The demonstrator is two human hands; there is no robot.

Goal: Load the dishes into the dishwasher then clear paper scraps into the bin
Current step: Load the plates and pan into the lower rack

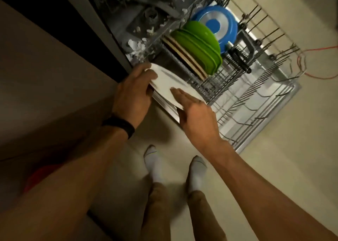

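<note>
White plate, green plates, blue lid with a clear ring, black wristband, white socks, orange cord.

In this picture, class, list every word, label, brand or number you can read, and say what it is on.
None can be read.
white plate, green plates, blue lid: plain, no print.
black wristband: no readable mark.
dishwasher rack: bare wire, no label showing.

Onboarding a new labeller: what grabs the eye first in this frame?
The bright green plates and the blue lid standing upright in the pulled-out rack. Next, the white plate near the rack's left edge, gripped by the left hand, with the right hand flat against it.
</note>
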